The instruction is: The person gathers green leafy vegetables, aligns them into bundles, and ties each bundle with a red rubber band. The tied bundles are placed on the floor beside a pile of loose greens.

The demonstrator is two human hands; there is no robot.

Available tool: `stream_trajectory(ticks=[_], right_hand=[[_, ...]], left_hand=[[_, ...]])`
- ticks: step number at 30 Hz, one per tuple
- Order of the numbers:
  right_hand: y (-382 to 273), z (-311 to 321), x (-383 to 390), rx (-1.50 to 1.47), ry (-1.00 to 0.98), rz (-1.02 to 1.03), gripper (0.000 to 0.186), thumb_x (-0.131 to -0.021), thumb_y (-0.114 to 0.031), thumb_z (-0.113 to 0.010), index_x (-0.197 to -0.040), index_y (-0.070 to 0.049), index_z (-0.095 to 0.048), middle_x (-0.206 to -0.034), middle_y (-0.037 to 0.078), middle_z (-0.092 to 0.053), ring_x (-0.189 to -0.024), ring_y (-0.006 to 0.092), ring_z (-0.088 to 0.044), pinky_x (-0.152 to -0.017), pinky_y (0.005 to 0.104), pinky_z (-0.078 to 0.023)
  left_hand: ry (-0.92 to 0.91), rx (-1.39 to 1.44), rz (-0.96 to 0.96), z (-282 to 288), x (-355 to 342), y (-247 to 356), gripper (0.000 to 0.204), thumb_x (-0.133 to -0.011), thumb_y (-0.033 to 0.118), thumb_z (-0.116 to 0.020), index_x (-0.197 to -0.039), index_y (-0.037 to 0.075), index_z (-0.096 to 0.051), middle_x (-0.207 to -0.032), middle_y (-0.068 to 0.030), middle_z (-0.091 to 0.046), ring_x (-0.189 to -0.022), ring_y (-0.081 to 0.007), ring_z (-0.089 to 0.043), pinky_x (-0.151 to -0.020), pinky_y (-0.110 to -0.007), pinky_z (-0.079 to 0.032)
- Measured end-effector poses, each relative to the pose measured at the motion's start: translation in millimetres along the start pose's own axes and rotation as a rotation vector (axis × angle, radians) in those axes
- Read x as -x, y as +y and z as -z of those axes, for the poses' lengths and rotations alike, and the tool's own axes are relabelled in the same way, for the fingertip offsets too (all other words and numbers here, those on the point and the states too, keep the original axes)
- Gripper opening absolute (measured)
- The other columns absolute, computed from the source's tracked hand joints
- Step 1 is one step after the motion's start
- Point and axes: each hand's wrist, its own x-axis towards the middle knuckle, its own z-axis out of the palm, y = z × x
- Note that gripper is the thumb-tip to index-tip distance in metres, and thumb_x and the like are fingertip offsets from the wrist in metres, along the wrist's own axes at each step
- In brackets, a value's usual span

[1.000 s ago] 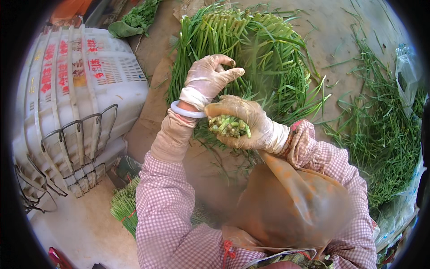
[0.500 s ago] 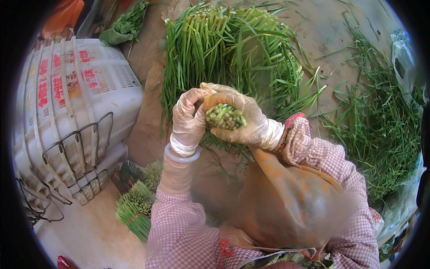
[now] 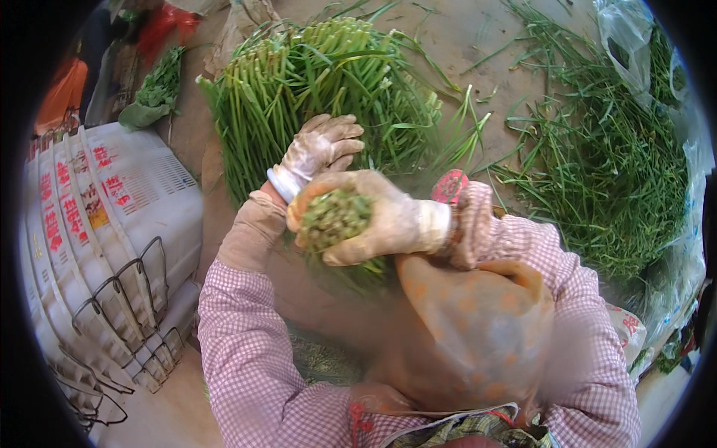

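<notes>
My right hand (image 3: 392,216), in a pale stained glove, is wrapped round a bunch of garlic chives (image 3: 337,218). The bunch's cut stem ends face up, slightly blurred. Just beyond it, my left hand (image 3: 321,147), gloved too and with a pale bangle at the wrist, has its fingers stretched out over the near side of a big pile of garlic chives (image 3: 321,82). Nothing shows in the left hand. Whether its fingertips touch the pile I cannot tell. An orange-brown apron (image 3: 478,328) covers my lap beneath the right forearm.
White plastic crates (image 3: 164,198) with wire handles (image 3: 112,287) stand at left. Loose green trimmings (image 3: 597,179) lie at right along a clear plastic sheet (image 3: 683,246). Leafy greens (image 3: 160,84) rest behind the crates.
My left hand has come away from the bunch and reached forward to the pile, its fingers opening. My right hand has moved left with the bunch. The view has shifted.
</notes>
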Motion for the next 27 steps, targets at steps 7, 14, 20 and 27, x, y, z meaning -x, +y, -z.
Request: stream_trajectory(ticks=[7, 14, 20, 27], right_hand=[[-76.1, 48.1, 133.6, 0.008, 0.394, 0.453, 0.051, -0.072, -0.013, -0.074, -0.117, -0.006, -0.052, -0.1, 0.012, -0.065, -0.098, 0.0267, -0.065, -0.092, 0.0415, -0.054], [-150.6, 76.2, 285.4, 0.281, 0.505, 0.761, 0.054, -0.075, -0.026, -0.079, -0.116, -0.013, -0.046, -0.094, 0.004, -0.057, -0.093, 0.0228, -0.056, -0.092, 0.0408, -0.043], [-213.7, 66.0, 397.6, 0.568, 0.541, 0.694, 0.058, -0.072, -0.033, -0.086, -0.114, -0.015, -0.051, -0.097, 0.002, -0.06, -0.097, 0.0196, -0.058, -0.096, 0.0375, -0.041], [-173.0, 69.8, 430.9, 0.5, 0.843, 0.649, 0.059, -0.071, -0.033, -0.084, -0.114, -0.012, -0.049, -0.097, 0.004, -0.06, -0.093, 0.0209, -0.057, -0.089, 0.0368, -0.039]], left_hand=[[-0.13, -0.259, 0.19, 2.0, -1.6, 32.9, 0.044, -0.073, 0.004, -0.063, -0.115, 0.015, -0.064, -0.13, -0.004, -0.06, -0.132, -0.0255, -0.048, -0.112, -0.045, -0.031], [0.332, 0.083, 0.392, -41.9, -127.6, 112.2, 0.016, -0.083, 0.014, -0.069, -0.099, 0.011, -0.07, -0.087, -0.0105, -0.069, -0.072, -0.023, -0.066, -0.067, -0.034, -0.053], [-0.089, -0.076, 0.978, -161.0, -229.8, 43.9, 0.046, -0.081, 0.047, -0.07, -0.102, 0.007, -0.07, -0.1, -0.0179, -0.07, -0.097, -0.0341, -0.068, -0.084, -0.044, -0.053], [0.177, 0.339, 0.893, -174.6, -208.5, 22.9, 0.014, -0.077, 0.02, -0.069, -0.086, 0.01, -0.07, -0.08, -0.0154, -0.069, -0.075, -0.0314, -0.067, -0.072, -0.039, -0.053]])
